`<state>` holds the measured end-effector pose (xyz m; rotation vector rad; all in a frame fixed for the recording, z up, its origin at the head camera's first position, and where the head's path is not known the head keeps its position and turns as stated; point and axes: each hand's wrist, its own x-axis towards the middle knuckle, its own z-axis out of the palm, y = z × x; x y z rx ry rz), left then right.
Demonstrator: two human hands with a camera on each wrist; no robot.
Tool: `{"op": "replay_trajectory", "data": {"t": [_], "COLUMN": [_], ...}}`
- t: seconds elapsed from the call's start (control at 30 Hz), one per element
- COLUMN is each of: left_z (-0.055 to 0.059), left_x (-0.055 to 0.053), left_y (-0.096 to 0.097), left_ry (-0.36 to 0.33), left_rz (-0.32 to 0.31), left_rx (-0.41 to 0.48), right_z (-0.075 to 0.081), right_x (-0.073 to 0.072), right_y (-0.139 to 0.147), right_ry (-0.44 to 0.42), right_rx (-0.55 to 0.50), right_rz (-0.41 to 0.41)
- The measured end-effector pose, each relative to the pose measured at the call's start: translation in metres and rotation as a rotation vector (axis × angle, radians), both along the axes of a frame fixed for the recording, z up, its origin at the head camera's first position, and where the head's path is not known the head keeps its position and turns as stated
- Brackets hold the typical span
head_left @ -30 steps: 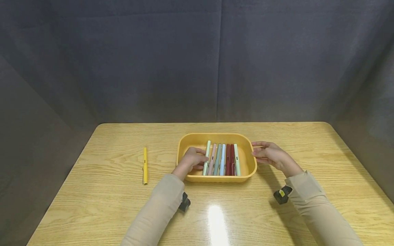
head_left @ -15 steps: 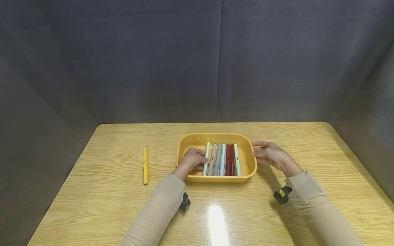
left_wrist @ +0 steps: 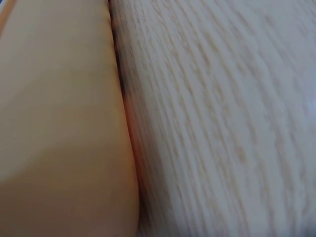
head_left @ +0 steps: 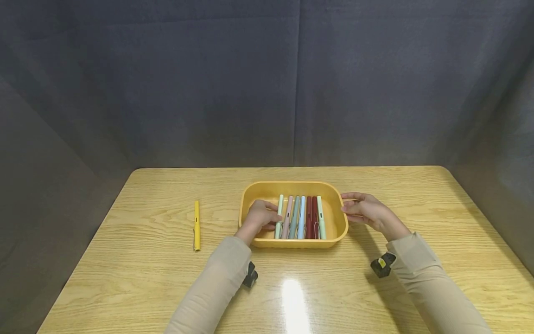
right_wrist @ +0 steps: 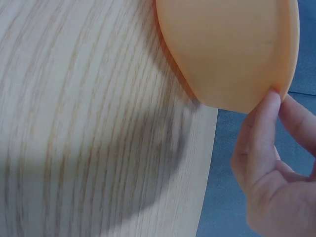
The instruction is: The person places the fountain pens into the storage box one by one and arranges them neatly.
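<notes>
A yellow-orange plastic tray [head_left: 255, 188] stands on the table and holds a row of capped clip pens lying side by side. My left hand [head_left: 260, 215] reaches in over the tray's left front rim and pinches the pale green pen [head_left: 281, 204] at the row's left end; some fingertips are hidden behind it. To its right lie a pink pen [head_left: 288, 213], a blue-green pen, a light blue pen [head_left: 302, 213], two dark red pens [head_left: 309, 215] and another pale green pen [head_left: 320, 213]. My right hand [head_left: 367, 211] grips the tray's right rim between thumb and fingers.
A yellow pen [head_left: 197, 225] lies on the wooden table [head_left: 137, 260], left of the tray. Dark grey cloth [head_left: 217, 93] hangs behind and along both sides. The left wrist view shows only the tray's outer wall [left_wrist: 59, 118] and table surface.
The left-end pale green pen has come down a little towards the tray's near side and now lies more level with the row. Both hands have stayed nearly in place.
</notes>
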<state>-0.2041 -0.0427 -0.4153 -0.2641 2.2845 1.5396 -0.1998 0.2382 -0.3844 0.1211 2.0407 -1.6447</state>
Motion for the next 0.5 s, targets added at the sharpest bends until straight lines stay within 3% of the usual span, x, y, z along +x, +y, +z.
{"op": "replay_trajectory", "data": {"t": [0.5], "left_z": [0.0017], "left_x": [-0.0008], "left_y": [-0.0013], "left_ry": [0.008], "left_rz": [0.031], "left_rx": [0.072], "right_z": [-0.0025], "right_x": [-0.0006], "right_y": [0.0014], "right_ry": [0.012], "right_rx": [-0.014], "right_rz": [0.008]}}
